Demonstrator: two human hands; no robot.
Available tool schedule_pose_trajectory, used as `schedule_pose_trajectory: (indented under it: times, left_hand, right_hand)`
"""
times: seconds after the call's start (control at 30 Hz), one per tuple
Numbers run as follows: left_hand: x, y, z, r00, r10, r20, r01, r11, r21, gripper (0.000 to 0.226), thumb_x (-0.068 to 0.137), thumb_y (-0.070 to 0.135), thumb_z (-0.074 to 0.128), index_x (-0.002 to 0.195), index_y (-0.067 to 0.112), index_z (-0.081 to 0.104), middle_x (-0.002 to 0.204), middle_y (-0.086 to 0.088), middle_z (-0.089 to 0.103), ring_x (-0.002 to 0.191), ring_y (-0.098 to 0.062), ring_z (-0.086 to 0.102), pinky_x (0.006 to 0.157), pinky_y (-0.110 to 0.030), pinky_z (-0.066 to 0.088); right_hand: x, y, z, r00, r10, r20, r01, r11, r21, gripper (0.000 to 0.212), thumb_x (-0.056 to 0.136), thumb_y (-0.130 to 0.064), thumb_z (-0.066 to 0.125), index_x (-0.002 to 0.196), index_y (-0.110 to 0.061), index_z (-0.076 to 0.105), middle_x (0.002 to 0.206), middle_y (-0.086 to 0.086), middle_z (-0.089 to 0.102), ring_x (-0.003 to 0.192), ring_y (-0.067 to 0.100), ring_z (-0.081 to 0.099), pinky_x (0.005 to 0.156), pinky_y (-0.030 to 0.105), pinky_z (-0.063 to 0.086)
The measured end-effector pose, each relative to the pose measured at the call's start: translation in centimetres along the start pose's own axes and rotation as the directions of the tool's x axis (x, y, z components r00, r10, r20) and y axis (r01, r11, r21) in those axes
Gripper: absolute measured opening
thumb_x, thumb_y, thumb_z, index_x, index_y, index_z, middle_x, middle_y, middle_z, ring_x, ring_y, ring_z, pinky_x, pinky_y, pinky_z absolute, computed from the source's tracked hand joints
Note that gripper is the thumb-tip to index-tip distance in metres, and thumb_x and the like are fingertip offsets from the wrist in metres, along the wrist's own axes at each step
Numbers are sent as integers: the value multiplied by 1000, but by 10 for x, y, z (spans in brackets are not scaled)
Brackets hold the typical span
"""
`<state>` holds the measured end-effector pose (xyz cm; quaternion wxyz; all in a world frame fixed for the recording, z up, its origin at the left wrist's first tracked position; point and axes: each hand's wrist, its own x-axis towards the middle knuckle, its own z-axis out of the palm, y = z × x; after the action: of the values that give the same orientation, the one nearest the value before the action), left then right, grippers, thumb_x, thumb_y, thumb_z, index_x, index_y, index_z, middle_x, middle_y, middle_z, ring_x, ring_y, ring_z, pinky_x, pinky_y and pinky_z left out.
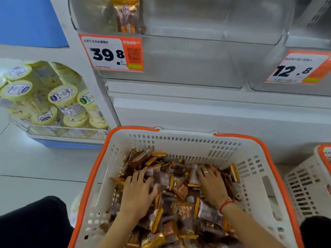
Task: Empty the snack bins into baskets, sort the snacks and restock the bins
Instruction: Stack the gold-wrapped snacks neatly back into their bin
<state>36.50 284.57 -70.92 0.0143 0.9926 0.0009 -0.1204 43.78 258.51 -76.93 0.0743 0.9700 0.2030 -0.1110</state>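
A white basket with an orange rim point(188, 140) stands on the floor below me, filled with several brown and gold snack packets point(180, 187). My left hand point(138, 192) lies palm down on the packets at the left of the pile, fingers spread. My right hand point(212, 185), with a ring and a red wrist string, lies palm down on the packets at the right, fingers reaching into them. Above the basket is a clear plastic bin point(188, 59) marked 39.8; it holds a single brown and gold packet point(127, 15) at its upper left.
A second clear bin point(295, 86) marked 12.8 sits at the right. Another white and orange basket point(308, 183) stands to the right on the floor. Yellow-lidded tubs point(53, 101) fill a low display at the left. My dark-clothed knees flank the basket.
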Motion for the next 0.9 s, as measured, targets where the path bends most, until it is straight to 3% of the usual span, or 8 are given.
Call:
schedule_pose_trajectory:
  times: [0.1,0.2,0.27,0.37,0.57,0.7,0.73,0.9]
  left_hand:
    - [7,-2,-3,1000,-27,-5,27,999,-39,35,85,47,47,78,26,74,111,-1,69,94,-24,65,69,-38,53]
    - [9,7,-12,994,-106,17,107,990,-90,26,89,42,57,103,26,72,132,2,56,115,-23,53,89,-39,44]
    - [15,14,-17,993,-117,11,118,992,-53,36,96,42,48,125,26,60,142,3,45,131,-21,39,104,-38,31]
    - [28,29,-37,998,-61,18,63,978,-197,41,99,48,41,132,28,55,138,7,51,131,-19,40,108,-37,30]
    - [33,51,-84,922,323,215,9,537,-844,53,90,58,45,119,16,59,105,3,64,94,-12,64,83,-30,51]
    - [23,53,-90,955,257,145,43,363,-931,44,94,40,52,103,-2,61,84,-17,60,74,-26,59,72,-28,47]
    - [20,53,-90,964,197,178,109,318,-942,40,94,41,53,103,2,59,88,-18,61,76,-26,60,75,-33,50]
    - [14,58,-84,891,-6,453,451,-82,-888,24,100,26,51,119,11,55,105,-9,65,101,-27,62,80,-35,53]
  right_hand:
    - [6,11,7,986,-69,-153,69,998,1,68,42,-14,96,105,-10,72,103,13,70,91,33,69,73,46,59]
    - [2,22,-4,981,-46,-191,84,976,200,28,84,-32,72,110,-22,69,100,0,71,83,21,69,64,32,55]
    - [-2,27,-35,997,44,-58,-7,856,516,43,98,-53,38,95,-21,67,83,-2,68,71,18,64,58,27,46]
    - [-7,35,-92,943,-96,318,-204,588,783,46,99,-48,37,88,-10,62,76,0,62,71,16,59,65,18,42]
    - [-37,29,-154,893,-314,323,-259,230,938,37,101,-37,45,124,-14,63,116,3,70,105,16,67,97,29,51]
    - [-46,20,-149,970,-64,236,-235,15,972,35,98,-42,48,112,-17,68,102,3,74,98,17,70,90,28,54]
    - [-46,18,-139,974,32,226,-228,45,973,35,99,-40,47,109,-15,69,97,6,74,93,19,70,87,28,55]
    - [-61,29,-43,912,10,409,-195,890,413,26,98,-30,47,116,-15,59,106,9,65,98,26,62,77,35,50]
